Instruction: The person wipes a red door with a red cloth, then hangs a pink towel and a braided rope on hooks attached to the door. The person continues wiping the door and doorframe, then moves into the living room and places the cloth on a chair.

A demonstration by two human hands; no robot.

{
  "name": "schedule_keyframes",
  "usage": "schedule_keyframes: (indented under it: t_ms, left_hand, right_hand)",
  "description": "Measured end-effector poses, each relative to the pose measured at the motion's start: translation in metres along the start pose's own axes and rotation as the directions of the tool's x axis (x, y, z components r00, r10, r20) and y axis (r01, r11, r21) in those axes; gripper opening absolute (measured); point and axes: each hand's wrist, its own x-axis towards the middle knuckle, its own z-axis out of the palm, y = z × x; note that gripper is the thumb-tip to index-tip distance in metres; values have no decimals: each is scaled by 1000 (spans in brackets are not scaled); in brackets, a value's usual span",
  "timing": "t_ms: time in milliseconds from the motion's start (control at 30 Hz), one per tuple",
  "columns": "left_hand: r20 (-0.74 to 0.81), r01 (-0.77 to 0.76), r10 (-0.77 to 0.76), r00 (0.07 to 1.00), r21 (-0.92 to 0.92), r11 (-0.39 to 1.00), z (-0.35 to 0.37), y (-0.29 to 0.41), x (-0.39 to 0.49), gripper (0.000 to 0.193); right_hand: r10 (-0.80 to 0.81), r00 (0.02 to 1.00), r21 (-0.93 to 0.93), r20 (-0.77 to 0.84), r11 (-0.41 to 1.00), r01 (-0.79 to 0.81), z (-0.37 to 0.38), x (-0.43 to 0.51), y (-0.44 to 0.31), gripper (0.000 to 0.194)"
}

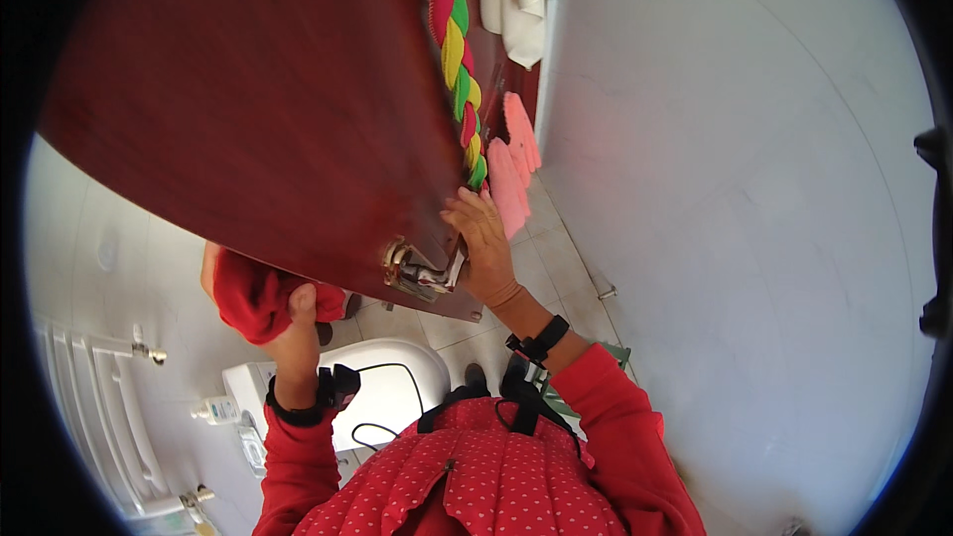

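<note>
A dark red wooden door (260, 104) fills the upper left. My right hand (484, 234) is at its long edge, beside the metal lever handle (435, 275). The fingers lie over the edge and the thumb is hidden, so how far they wrap round the handle is unclear. Close to the fingertips ends a green, yellow and pink braided cloth strip (460, 74) along the door edge. In my left hand (294, 346) is a bunched red cloth (253, 294), thumb on top, near the door's lower edge. Part of that hand is behind the cloth.
Pink fluffy cloths (510, 179) and white cloths (521, 0) hang behind the door edge. A pale wall (730, 201) stands at right, with a doorstop (608, 292) low down. Below are a white toilet (394, 387), a pump bottle (217, 411) and a towel radiator (104, 417).
</note>
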Motion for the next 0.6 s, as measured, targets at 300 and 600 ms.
schedule_keyframes:
  t_ms: [300,600]
  left_hand:
    - [327,72,4,945,-218,973,9,13,-17,41]
    - [391,-154,339,856,-433,888,50,34,-29,74]
  right_hand:
    - [169,986,-66,-8,983,-169,-41,-22,4,34]
    - [235,972,-71,-22,969,-236,-114,-27,8,35]
